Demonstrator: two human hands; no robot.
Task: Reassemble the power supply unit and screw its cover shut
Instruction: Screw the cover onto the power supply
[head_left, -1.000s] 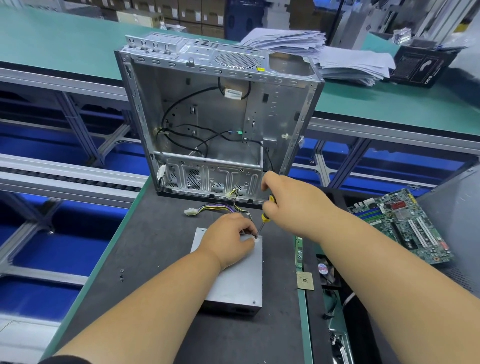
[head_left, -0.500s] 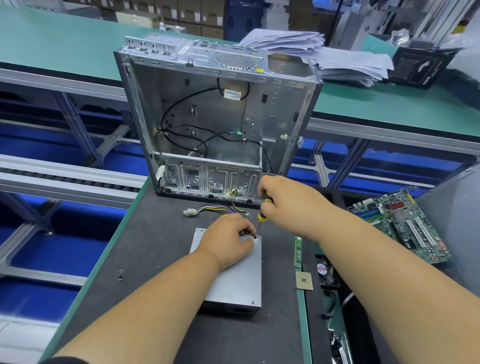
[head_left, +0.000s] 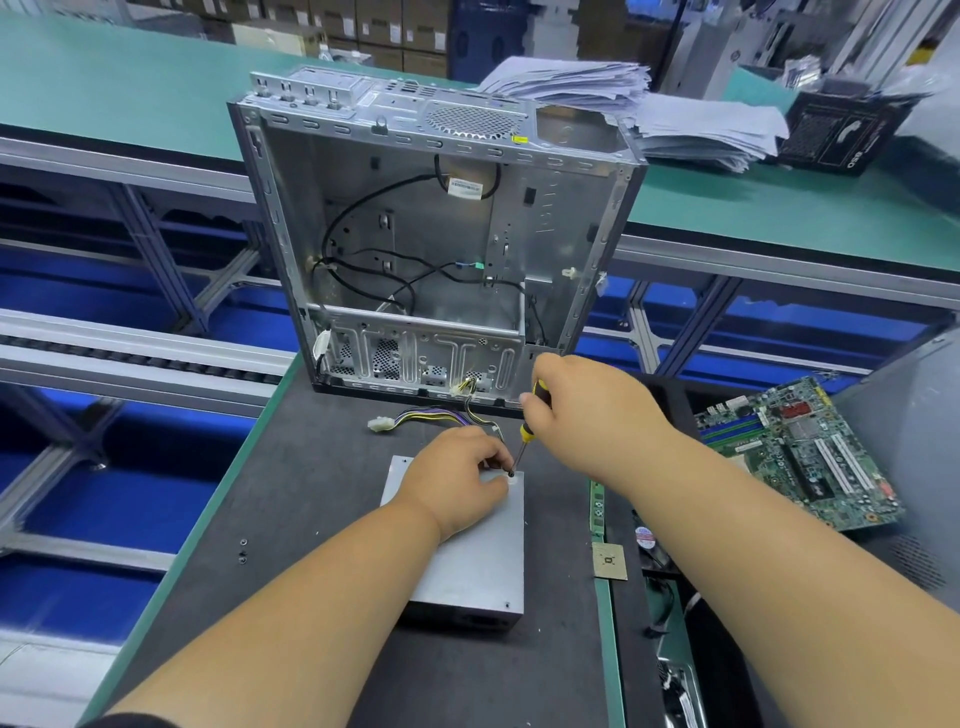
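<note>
The right hand (head_left: 587, 415) is gripping the screwdriver (head_left: 527, 428); the left hand (head_left: 457, 480) is pinching at the screw, steadying the rigid, likely heavy power supply unit (head_left: 467, 566).

- The left hand (head_left: 460, 480) covers the far part of the flat grey metal power supply unit (head_left: 475, 561), so the cover beneath it cannot be seen.
- The small screw under the tip of the yellow-and-black screwdriver (head_left: 527, 428) is too small to make out.
- The right hand (head_left: 592, 410) hides most of the screwdriver's handle.
- Both forearms run off the bottom edge.
- The large grey curved object (head_left: 924, 441) is cut off at the right edge.
</note>
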